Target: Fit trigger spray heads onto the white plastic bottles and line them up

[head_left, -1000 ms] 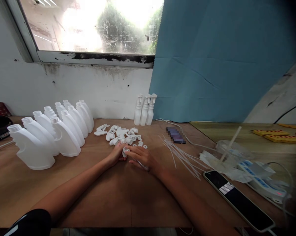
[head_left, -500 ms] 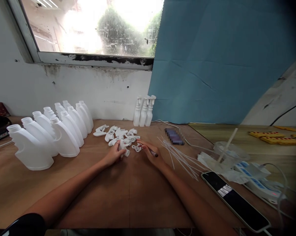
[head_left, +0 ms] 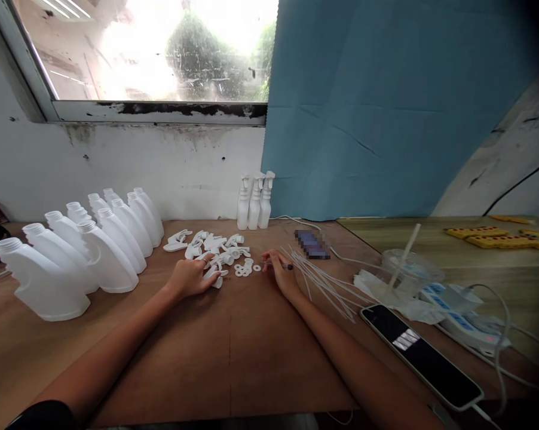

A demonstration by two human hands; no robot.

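My left hand (head_left: 187, 278) is closed round a white spray trigger head (head_left: 217, 280) low over the table, at the near edge of a loose pile of similar spray heads (head_left: 216, 242). My right hand (head_left: 282, 276) pinches a slim pen-like tool (head_left: 289, 267) with a dark end; its tip is too small to make out. Several flat white rings (head_left: 242, 270) lie between the hands, and one single ring (head_left: 257, 268) sits close to the right fingertips.
Several open white bottles (head_left: 112, 263) stand at left. Three spray bottles (head_left: 254, 206) stand by the wall. Thin white tubes (head_left: 325, 283), a phone (head_left: 424, 355), a blurred purple item (head_left: 313, 245), a plastic cup (head_left: 413, 269) and a power strip (head_left: 462, 322) are at right.
My right hand has drawn away from the rings to the right with the tool. My left hand has shifted left, and the spray head in it is tilted lower. The view has swung slightly.
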